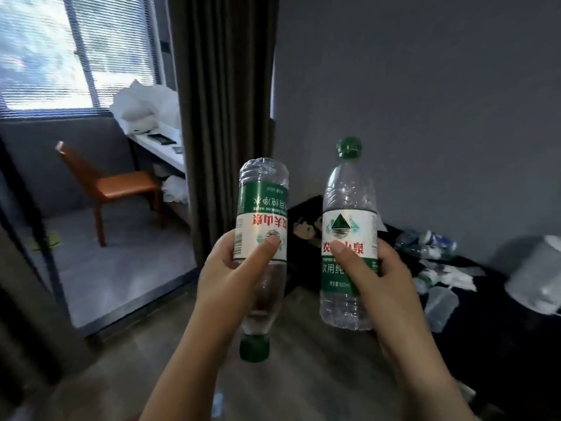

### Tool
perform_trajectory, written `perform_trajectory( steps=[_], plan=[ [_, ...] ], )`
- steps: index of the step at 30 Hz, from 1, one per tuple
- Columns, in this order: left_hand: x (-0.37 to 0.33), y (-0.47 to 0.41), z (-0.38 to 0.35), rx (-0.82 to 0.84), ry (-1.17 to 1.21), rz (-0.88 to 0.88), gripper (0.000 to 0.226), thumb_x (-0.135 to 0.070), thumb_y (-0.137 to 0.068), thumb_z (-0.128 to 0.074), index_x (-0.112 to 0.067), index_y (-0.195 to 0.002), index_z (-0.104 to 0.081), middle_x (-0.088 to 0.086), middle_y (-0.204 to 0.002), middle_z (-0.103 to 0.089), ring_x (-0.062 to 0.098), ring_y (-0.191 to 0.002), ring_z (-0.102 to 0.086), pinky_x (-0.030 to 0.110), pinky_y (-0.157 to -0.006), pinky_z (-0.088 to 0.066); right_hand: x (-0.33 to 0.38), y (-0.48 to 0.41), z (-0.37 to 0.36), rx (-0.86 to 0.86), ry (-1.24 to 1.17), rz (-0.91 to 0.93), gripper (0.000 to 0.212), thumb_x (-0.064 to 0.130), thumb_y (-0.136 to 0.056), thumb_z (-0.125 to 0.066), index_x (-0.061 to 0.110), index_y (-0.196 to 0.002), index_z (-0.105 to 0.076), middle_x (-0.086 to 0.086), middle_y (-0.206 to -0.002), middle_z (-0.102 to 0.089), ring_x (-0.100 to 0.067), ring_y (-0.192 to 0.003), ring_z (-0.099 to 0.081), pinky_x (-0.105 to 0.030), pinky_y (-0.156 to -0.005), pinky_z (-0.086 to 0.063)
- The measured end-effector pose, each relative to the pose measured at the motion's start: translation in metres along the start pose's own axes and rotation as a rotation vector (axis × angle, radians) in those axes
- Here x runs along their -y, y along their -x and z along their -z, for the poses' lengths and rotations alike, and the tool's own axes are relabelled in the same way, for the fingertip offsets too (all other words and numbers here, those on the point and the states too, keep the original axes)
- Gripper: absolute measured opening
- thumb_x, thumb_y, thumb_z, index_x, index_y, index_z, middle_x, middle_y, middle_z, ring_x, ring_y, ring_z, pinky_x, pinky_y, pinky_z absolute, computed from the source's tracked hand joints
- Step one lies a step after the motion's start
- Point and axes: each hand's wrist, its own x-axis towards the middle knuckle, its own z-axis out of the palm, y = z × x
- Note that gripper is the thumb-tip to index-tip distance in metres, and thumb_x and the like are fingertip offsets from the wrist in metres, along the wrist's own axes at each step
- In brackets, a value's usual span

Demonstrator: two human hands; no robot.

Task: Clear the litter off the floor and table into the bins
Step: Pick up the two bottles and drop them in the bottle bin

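your left hand (233, 268) grips the upside-down bottle (261, 208) around its label, thumb laid across the front and fingers wrapped behind; its green cap (254, 347) points at the floor and its base is up. your right hand (385, 287) holds the upright bottle (349, 220) the same way, thumb pressed on the red lettering and fingers curled round the far side, with its own green lid (349, 147) on top. both bottles are clear plastic, raised in the air in front of you, side by side but apart, above the wood floor (303, 375)

to your right a dark table (501, 329) stands against the grey wall and carries more litter: crushed bottles (425, 241), white tissues (455, 275) and a clear plastic cup (440, 305) on its side. a pale object (537, 275) at the far right is too blurred to name

to your left, past the dark curtain (224, 101), an orange chair (121, 186) stands near a white desk (161, 147) piled with white bags (145, 107) below the window (60, 50). a small green scrap (45, 241) lies on the grey floor near the chair, blurred
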Motion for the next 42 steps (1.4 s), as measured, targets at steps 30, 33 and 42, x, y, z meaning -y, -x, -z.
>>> perform_trajectory(
  steps=[30,33,42],
  plan=[
    [-0.055,0.414,-0.468,1.312,0.311,0.076,0.049,-0.048,-0.062,-0.083,-0.029,-0.104,-0.066,-0.003,-0.096,-0.075,0.015,-0.086,-0.072,0.030,-0.067,-0.056,0.141,0.398,0.465,-1.256,0.383,0.199,0.045,0.054,-0.061,-0.073,0.033,-0.100,-0.068,0.011,-0.090,-0.074,-0.006,-0.081,-0.071,-0.018,-0.061,-0.054],
    [-0.053,0.454,-0.506,1.390,0.321,0.075,0.046,-0.052,-0.059,-0.075,-0.033,-0.100,-0.067,-0.004,-0.095,-0.075,0.017,-0.088,-0.072,0.038,-0.074,-0.058,0.146,0.428,0.502,-1.323,0.413,0.197,0.042,0.053,-0.061,-0.074,0.034,-0.099,-0.068,0.013,-0.089,-0.074,-0.004,-0.078,-0.071,-0.014,-0.059,-0.052],
    [-0.030,0.510,-0.628,1.583,0.376,0.123,0.049,-0.052,-0.058,-0.075,-0.034,-0.102,-0.065,-0.005,-0.097,-0.074,0.015,-0.086,-0.072,0.030,-0.067,-0.058,0.132,0.449,0.606,-1.550,0.471,0.128,0.034,0.049,-0.069,-0.075,0.038,-0.100,-0.066,0.015,-0.090,-0.073,-0.003,-0.080,-0.070,-0.023,-0.067,-0.053]
  ],
)
